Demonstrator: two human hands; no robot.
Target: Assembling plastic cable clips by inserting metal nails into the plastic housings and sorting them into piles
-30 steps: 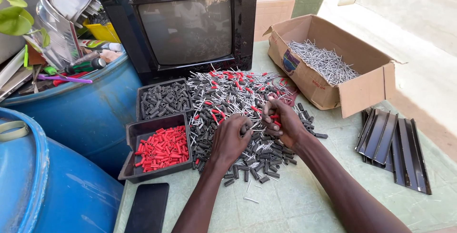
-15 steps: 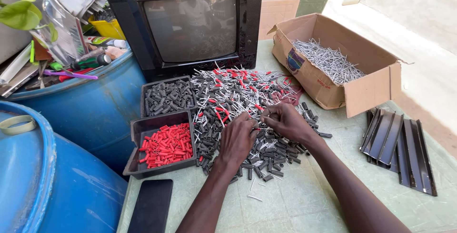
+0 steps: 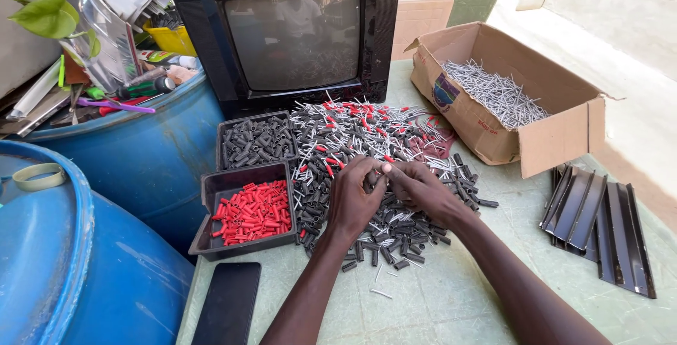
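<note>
My left hand (image 3: 356,200) and my right hand (image 3: 421,188) meet fingertip to fingertip over a heap of small dark grey sleeves and metal pins with red or grey caps (image 3: 367,144). Between the fingertips they pinch one small piece from the heap; its exact form is too small to tell. To the left of the heap a black tray (image 3: 211,246) holds red sleeves (image 3: 254,211). Behind it a second black tray (image 3: 224,137) holds dark grey sleeves (image 3: 257,142).
An old black television (image 3: 296,31) stands behind the heap. A cardboard box (image 3: 557,140) of bare metal pins sits at the right, black metal strips (image 3: 606,222) lie in front of it. A dark phone (image 3: 227,304) lies near the edge, blue barrels (image 3: 92,260) stand at the left.
Both hands have drawn together above the heap, fingertips now touching around a small piece. The view has shifted slightly closer.
</note>
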